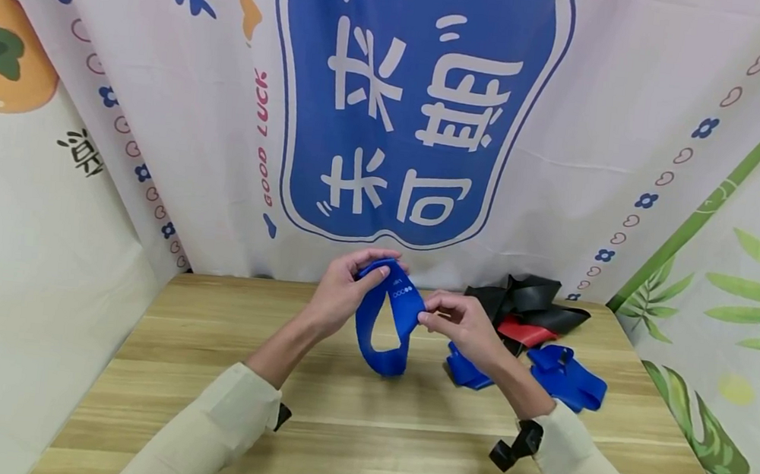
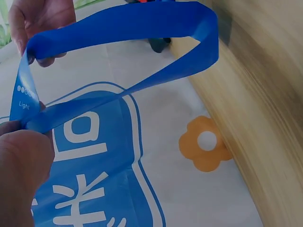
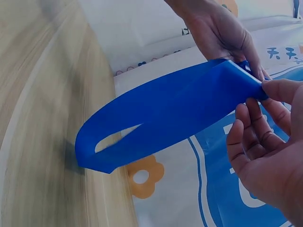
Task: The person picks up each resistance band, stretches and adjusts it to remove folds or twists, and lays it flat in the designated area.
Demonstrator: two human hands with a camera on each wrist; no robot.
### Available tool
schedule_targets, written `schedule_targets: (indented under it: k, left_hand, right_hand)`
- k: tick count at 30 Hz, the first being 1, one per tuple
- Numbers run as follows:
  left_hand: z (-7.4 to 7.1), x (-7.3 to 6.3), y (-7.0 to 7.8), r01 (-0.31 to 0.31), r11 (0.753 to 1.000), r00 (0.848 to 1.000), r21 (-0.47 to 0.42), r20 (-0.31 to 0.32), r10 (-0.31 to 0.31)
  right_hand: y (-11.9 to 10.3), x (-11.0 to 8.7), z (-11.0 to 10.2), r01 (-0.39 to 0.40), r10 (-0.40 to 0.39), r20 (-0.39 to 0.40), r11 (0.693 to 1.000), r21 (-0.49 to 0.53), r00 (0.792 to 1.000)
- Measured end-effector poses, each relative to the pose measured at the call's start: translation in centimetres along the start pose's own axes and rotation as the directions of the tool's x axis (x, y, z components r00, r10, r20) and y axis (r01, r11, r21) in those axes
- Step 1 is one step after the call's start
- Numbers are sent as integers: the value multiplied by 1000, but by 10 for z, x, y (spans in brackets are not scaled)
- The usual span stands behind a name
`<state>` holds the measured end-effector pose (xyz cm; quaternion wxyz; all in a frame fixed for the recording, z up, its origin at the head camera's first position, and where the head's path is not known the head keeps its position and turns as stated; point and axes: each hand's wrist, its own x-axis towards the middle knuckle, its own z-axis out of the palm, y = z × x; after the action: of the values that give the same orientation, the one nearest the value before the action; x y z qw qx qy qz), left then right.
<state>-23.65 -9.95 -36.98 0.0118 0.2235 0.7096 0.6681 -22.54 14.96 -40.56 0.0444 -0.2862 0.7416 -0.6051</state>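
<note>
A blue resistance band (image 1: 370, 335), a flat loop printed "Light" in the left wrist view, hangs between both hands above the table. My left hand (image 1: 342, 288) pinches its upper left end, thumb on the near face. At the upper right edge, my right hand (image 1: 464, 323) pinches the band between thumb and index finger; its other fingers are loosely bent in the right wrist view. The loop droops open toward the wood, its lower bend (image 3: 94, 161) close over the tabletop. Behind the right hand lie two folded blue bands, one (image 1: 567, 377) by the right forearm and another (image 1: 466, 369) partly hidden.
Black bands (image 1: 532, 297) and a red band (image 1: 525, 331) lie heaped at the back right of the wooden table (image 1: 347, 440). A printed white curtain (image 1: 221, 176) hangs right behind the table's back edge. Patterned cloth also hangs at both sides.
</note>
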Motion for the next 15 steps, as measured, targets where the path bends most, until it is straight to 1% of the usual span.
schedule_targets:
  k: [6,11,15]
  left_hand:
    - [-1,1,3,-3,1000,1000,2,11,3]
    - [-3,1,4,-5,1000,1000,26,16,5]
    - [-5,2,5,2,1000,1000,21,25,-2]
  right_hand:
    - [-1,0,4,7,-7,15,1000,9,1000]
    - [-1,0,5,-1,1,5,1000,1,1000]
    - [-2,0,6,-3,3,-7,1000,-2,1000]
